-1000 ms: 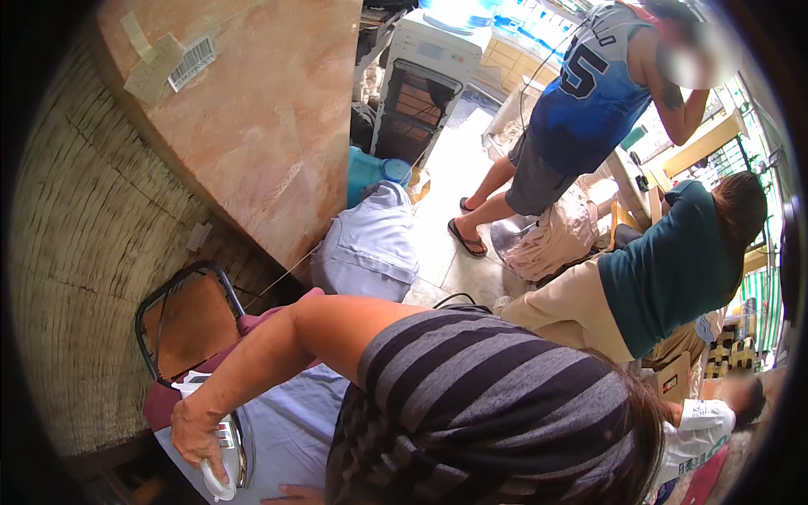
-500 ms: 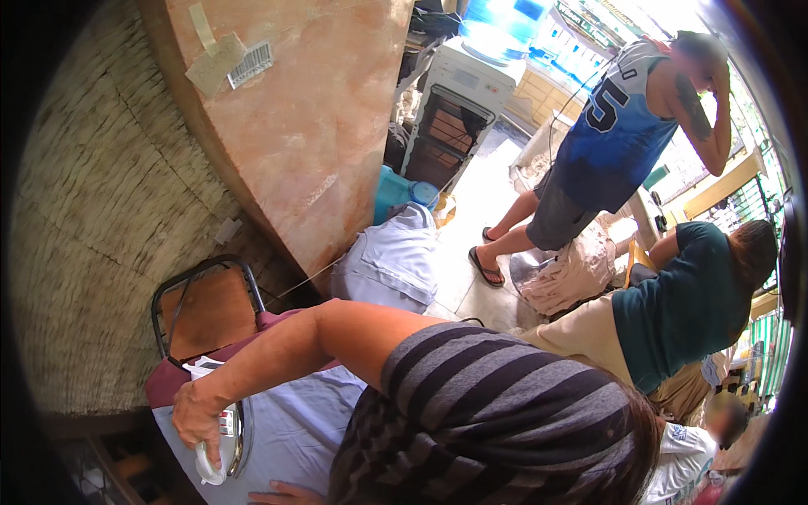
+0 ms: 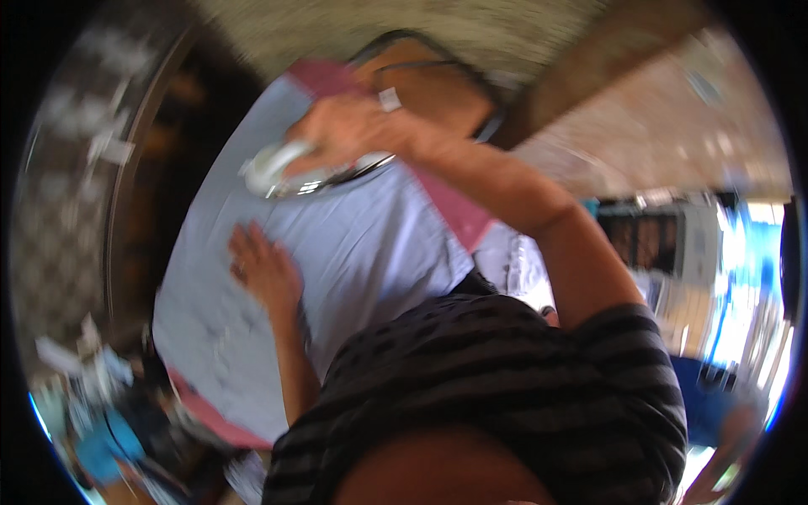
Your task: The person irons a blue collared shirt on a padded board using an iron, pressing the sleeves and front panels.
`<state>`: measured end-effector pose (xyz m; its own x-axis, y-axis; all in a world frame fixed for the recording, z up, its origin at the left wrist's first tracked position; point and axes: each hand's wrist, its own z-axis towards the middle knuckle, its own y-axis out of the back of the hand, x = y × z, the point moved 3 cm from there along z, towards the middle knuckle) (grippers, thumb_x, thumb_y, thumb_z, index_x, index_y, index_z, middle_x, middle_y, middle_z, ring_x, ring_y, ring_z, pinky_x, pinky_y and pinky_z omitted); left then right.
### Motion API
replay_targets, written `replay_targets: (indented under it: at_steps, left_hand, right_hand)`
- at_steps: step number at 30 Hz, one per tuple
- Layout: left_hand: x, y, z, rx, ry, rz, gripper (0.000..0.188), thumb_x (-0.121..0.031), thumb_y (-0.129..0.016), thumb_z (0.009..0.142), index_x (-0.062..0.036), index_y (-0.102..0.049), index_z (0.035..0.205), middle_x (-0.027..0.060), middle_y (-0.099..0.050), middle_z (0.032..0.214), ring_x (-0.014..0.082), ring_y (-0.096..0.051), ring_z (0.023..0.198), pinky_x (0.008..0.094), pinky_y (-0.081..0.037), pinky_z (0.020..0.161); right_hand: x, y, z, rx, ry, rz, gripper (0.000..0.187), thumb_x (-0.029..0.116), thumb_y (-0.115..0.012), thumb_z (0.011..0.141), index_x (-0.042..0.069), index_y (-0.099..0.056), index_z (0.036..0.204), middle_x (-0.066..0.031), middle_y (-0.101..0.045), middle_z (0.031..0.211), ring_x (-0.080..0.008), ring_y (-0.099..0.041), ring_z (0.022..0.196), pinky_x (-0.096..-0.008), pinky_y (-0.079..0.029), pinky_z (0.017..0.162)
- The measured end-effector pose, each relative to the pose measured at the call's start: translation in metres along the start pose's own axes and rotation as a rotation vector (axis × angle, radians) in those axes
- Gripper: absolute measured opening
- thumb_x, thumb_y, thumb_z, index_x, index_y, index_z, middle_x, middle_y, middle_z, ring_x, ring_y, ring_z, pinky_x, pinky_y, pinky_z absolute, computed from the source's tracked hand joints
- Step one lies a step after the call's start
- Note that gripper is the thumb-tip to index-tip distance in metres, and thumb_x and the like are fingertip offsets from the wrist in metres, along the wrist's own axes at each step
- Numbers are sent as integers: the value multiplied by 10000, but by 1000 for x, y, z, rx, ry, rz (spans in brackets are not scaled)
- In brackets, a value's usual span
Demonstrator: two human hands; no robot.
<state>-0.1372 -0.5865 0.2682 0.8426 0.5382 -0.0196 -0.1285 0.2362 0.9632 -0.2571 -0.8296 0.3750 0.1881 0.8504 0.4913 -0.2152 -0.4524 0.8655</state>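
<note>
My right hand (image 3: 341,130) is wrapped round the handle of a clothes iron (image 3: 316,179) with a white body and a shiny metal rim. The iron rests on a light blue cloth (image 3: 370,244), near its far edge. Below and to the left of the iron, my left hand (image 3: 268,268) lies flat on the same cloth with its fingers spread. Shallow wrinkles run through the fabric between my hands and my body. A maroon-covered board (image 3: 454,210) shows under the cloth. The picture is smeared by motion, so finer detail is lost.
Beyond the board stands a chair (image 3: 438,93) with a brown seat and black frame. At right are a pinkish wall panel (image 3: 640,126) and a white water dispenser (image 3: 699,240). A person in blue (image 3: 707,396) is at the lower right. Dark furniture (image 3: 156,194) stands left.
My view has swung down and left, bringing the whole board and my left forearm into sight. My right hand still grips the iron; my left hand stays on the cloth.
</note>
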Motion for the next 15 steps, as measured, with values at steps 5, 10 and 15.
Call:
replay_targets:
  at_steps: [5, 10, 15]
  left_hand:
    - [28, 3, -14, -68, 146, -69, 553, -348, -403, 990, -133, -375, 1499, 103, -296, 1590, 364, -265, 1455, 606, -174, 1136]
    - [36, 1, -15, -85, 219, -31, 524, -373, -384, 1006, -193, -380, 1498, 56, -302, 1589, 335, -266, 1456, 594, -175, 1139]
    - [44, -2, -20, -104, 168, -57, 488, -362, -393, 1015, -199, -414, 1475, 28, -323, 1574, 288, -291, 1445, 576, -199, 1133]
  right_hand:
    - [15, -9, 14, 66, 91, -70, 573, 647, -616, 837, 129, -722, 1058, -169, -709, 826, -342, -706, 816, -448, -556, 755]
    - [-5, 15, -7, 64, 306, -26, 490, 544, -677, 849, 80, -695, 1007, -158, -691, 788, -332, -678, 714, -422, -536, 682]
    - [2, 16, -2, 210, 300, -80, 439, 499, -701, 841, 74, -688, 950, -138, -671, 736, -299, -659, 657, -390, -510, 611]
